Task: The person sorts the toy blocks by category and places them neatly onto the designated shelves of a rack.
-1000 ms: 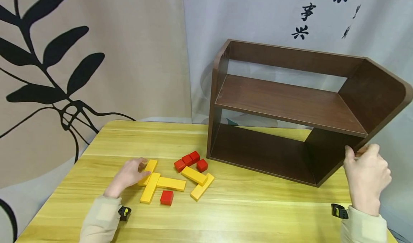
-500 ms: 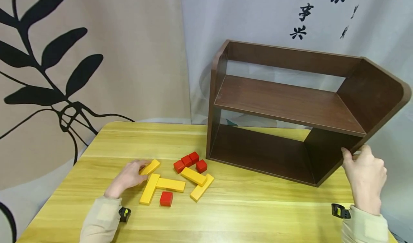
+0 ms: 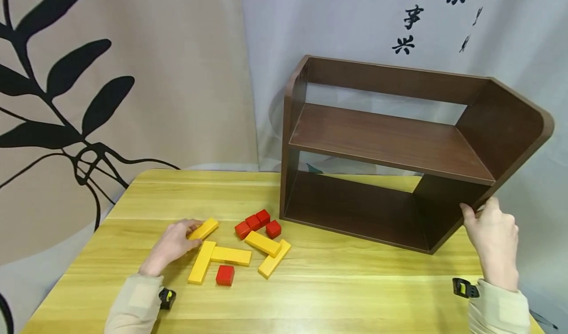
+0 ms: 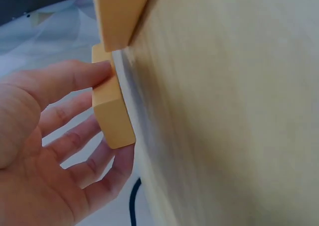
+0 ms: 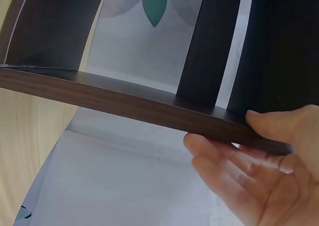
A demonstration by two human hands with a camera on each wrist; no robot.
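Observation:
On the table's left part, my left hand (image 3: pixel 177 241) pinches a yellow rectangular block (image 3: pixel 203 229) between thumb and fingers. The left wrist view shows the thumb on one face of that block (image 4: pixel 112 99) and the fingers along the other side. Just below it, two more yellow blocks (image 3: pixel 201 262) meet in a T, with a red cube (image 3: pixel 225 275) nearby. My right hand (image 3: pixel 491 240) grips the front edge of the right side panel of a dark brown shelf (image 3: pixel 390 141). In the right wrist view, the thumb is inside that panel (image 5: pixel 134 104) and the fingers outside.
Several red cubes (image 3: pixel 253 222) lie by the shelf's lower left corner. In front of them, two yellow blocks (image 3: pixel 263 242) touch at an angle. The wooden table (image 3: pixel 310 294) ends at a curtain (image 3: pixel 213 77) behind it.
The pinched yellow block has turned clockwise and come away from the yellow block below it. The right hand keeps its grip on the shelf. The head view has shifted slightly.

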